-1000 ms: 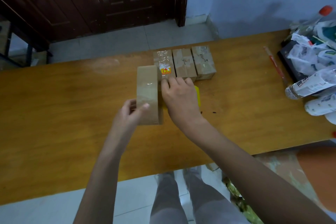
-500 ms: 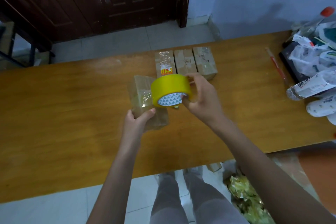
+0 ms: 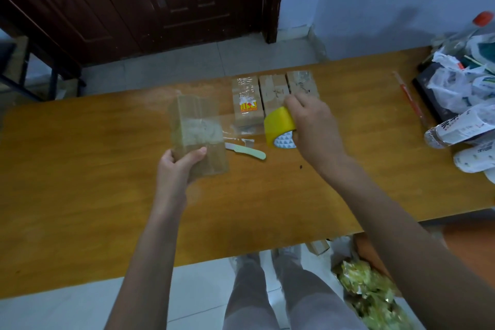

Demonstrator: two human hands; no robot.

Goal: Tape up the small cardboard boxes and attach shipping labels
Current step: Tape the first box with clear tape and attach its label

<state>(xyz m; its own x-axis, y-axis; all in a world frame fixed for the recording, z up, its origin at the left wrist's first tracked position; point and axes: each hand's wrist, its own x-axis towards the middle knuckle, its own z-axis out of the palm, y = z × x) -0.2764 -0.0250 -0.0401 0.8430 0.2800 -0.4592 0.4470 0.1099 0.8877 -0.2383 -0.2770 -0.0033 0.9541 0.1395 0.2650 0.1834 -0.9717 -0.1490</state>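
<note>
Tape roll (image 3: 280, 125) pulled right of box (image 3: 197, 136), clear strip now stretched between; right hand (image 3: 313, 128) gripping roll, left hand (image 3: 179, 166) clamping box; knife (image 3: 245, 151) uncovered below strip.

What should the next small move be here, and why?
Probably keep the strip taut and reach for the small knife to cut it. The left hand holds the box above the table, while the right hand has drawn the yellow tape roll away rightward, leaving clear tape stretched between them. The knife lies just below that strip.
</note>
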